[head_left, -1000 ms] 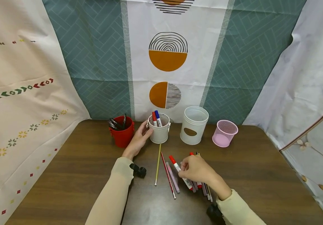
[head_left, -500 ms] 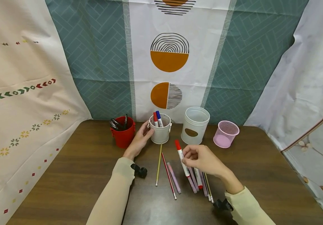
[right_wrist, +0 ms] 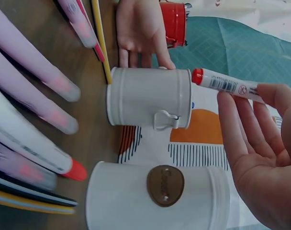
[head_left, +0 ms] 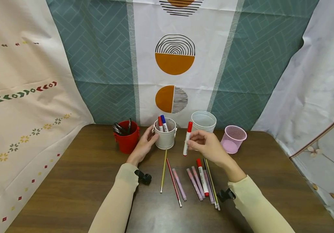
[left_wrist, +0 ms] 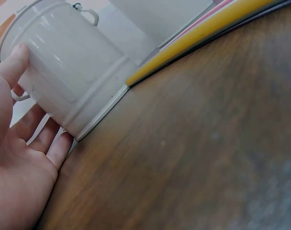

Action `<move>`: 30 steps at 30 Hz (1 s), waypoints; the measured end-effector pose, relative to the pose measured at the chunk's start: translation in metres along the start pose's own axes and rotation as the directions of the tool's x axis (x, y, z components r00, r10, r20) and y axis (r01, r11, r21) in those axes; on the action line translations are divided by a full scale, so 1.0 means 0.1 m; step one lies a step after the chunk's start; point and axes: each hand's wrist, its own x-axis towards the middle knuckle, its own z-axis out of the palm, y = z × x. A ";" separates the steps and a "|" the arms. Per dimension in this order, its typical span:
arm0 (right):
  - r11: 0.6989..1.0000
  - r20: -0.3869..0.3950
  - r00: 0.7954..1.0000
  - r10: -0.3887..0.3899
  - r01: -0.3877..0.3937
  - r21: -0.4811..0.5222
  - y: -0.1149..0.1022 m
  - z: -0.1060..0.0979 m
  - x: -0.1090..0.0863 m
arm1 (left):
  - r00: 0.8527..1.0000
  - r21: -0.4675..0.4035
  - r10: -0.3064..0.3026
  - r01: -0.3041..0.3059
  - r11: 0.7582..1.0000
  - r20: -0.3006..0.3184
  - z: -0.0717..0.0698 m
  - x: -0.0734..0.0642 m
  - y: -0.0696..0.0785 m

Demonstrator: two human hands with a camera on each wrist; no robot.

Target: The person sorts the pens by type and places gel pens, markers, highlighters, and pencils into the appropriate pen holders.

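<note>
In the head view my right hand (head_left: 204,145) pinches a red-capped marker (head_left: 186,142), held upright with its cap on top, in front of the tall white canister (head_left: 203,120). The right wrist view has the marker (right_wrist: 224,82) between thumb and fingers, its red end close to the rim of the small white bucket (right_wrist: 150,98). My left hand (head_left: 143,144) holds the bucket's left side, the thumb (left_wrist: 16,62) on its wall and the other fingers partly behind it. A red marker (head_left: 159,124) and a blue marker (head_left: 164,123) stand in that bucket.
A red bucket (head_left: 127,142) with black pens stands left, a pink mesh cup (head_left: 233,139) right. On the wooden table (head_left: 97,181) lie a yellow pencil (head_left: 163,171), a red pencil (head_left: 174,183), several purple pens (head_left: 179,184), another red-capped marker (head_left: 203,178) and more pencils (head_left: 211,184).
My right hand has lifted the red-capped marker off the pile, carried it away toward the containers and turned it upright. My left hand has stayed at the white bucket.
</note>
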 end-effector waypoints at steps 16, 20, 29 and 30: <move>0.999 -0.147 0.989 -0.016 0.023 0.046 -0.22 0.06 0.68 | 1.000 -0.001 -0.003 0.003 1.000 0.000 0.00 0.00 -0.01; 0.997 -0.172 0.985 -0.028 0.040 0.062 -0.23 0.10 0.79 | 1.000 0.007 -0.016 0.016 1.000 -0.002 0.01 -0.01 -0.01; 1.000 -0.177 0.984 -0.002 0.004 0.011 -0.19 0.22 0.99 | 0.999 -0.003 -0.036 0.036 0.999 -0.005 0.00 0.00 0.01; 1.000 -0.180 0.984 0.004 -0.004 0.001 -0.18 0.24 1.00 | 0.999 -0.003 -0.039 0.039 0.999 -0.004 0.00 0.00 0.01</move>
